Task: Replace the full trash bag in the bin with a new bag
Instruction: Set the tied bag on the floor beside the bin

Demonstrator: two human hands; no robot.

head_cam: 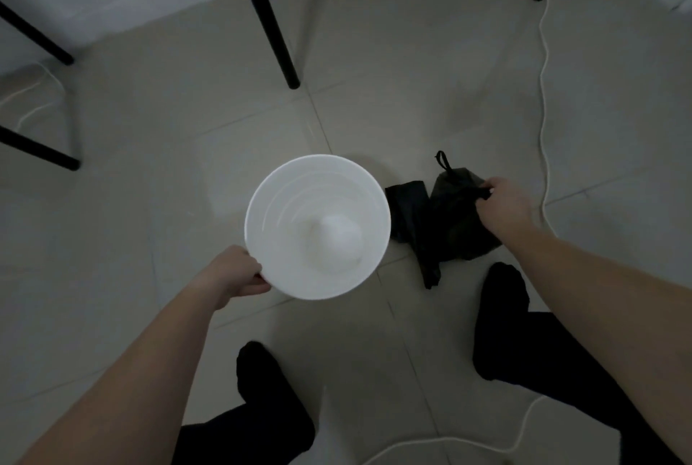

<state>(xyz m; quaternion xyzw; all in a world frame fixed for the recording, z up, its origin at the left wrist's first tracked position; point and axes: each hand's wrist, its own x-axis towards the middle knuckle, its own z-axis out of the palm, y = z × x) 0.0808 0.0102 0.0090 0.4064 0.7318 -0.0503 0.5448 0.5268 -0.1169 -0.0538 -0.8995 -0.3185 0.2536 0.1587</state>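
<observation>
Gripping with the left hand, fingers curled over the near rim of the white bin. Stands upright on the floor tiles, right in the middle. Shows no bag inside at all, only bare white walls and a pale hump at the bottom, too blurry to name. Looks like the first part is done: full bag out of the bin.

Just beside the bin on its right, flat on the floor: a folded black bag, most likely the new one. Not opened yet, and not in the bin yet. Touching the full bag along one side.

Further right, that full bag: dark and lumpy, sitting on the floor near the bin, with a thin loop sticking up at the far end. Hard to tell whether tied shut or not.

Pinching the top of the full bag with the right hand, fingers curled tight round a bunch of the dark plastic.

Far right, a white cable snaking over the tiles, apart from both bags.

Roughly halfway through, going by all this. Left to do: letting go of the full bag, picking up the folded one, shaking it open, pushing it down into the bin and folding its edge over the rim.
</observation>
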